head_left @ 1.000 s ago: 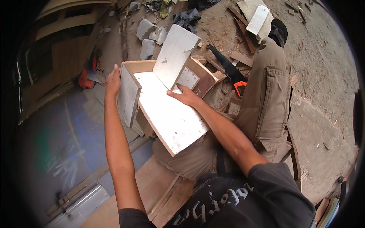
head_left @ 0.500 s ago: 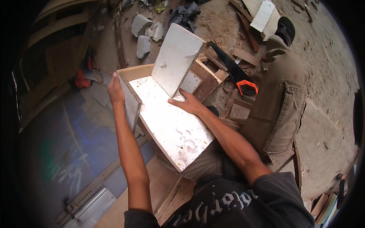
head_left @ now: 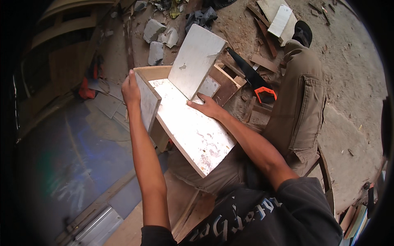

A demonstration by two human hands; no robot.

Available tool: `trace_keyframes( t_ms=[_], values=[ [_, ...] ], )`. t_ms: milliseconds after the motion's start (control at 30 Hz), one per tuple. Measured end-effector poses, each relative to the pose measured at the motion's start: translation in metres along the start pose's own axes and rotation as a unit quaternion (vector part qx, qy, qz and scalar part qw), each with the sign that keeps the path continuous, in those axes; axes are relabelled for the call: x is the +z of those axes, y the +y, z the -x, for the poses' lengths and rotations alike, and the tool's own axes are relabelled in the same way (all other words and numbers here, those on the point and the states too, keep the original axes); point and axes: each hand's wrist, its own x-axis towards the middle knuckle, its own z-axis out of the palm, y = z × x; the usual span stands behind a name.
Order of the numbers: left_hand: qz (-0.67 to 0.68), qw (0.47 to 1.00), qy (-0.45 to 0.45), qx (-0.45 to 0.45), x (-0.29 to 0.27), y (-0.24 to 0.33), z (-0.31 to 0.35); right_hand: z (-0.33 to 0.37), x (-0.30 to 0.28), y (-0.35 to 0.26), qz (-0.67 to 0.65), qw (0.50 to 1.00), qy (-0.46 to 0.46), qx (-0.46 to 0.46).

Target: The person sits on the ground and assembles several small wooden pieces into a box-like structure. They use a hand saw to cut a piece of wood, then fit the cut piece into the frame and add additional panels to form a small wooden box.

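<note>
A box-like wooden piece rests across my lap, its broad white board (head_left: 184,119) speckled with chipped paint. From that board a pale upright panel (head_left: 197,61) stands near the far end, leaning slightly. My left hand (head_left: 131,91) is wrapped round the outer edge of the greyish side panel (head_left: 148,98), its fingertips partly hidden. At the lower near corner of the upright panel, my right hand (head_left: 210,108) grips with the thumb in front; some of its fingers are hidden behind.
On the dirt floor beside my leg lies a handsaw (head_left: 248,74) with a black blade and orange handle. Wood offcuts (head_left: 264,62) surround it. Concrete chunks (head_left: 155,30) and a black plastic bag (head_left: 201,18) lie farther off. Blue-stained sheeting (head_left: 69,151) covers the left floor.
The wooden piece has shifted a little to the right, its near end rising slightly. Both hands have moved along with it and keep their holds.
</note>
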Motion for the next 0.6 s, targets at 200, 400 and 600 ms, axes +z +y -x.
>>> trace_keyframes(
  t_ms=[200, 400, 600],
  values=[
    [-0.017, 1.0, 0.013, -0.009, 0.001, 0.002, 0.0, 0.002, -0.001, -0.001, 0.028, 1.0, 0.009, -0.002],
    [-0.038, 0.999, 0.021, 0.017, 0.001, -0.008, -0.004, 0.002, 0.0, -0.003, 0.035, 0.999, 0.003, -0.001],
    [-0.046, 0.999, 0.02, -0.021, 0.001, 0.0, 0.001, 0.006, 0.0, -0.009, 0.059, 0.998, 0.011, 0.025]
  ],
)
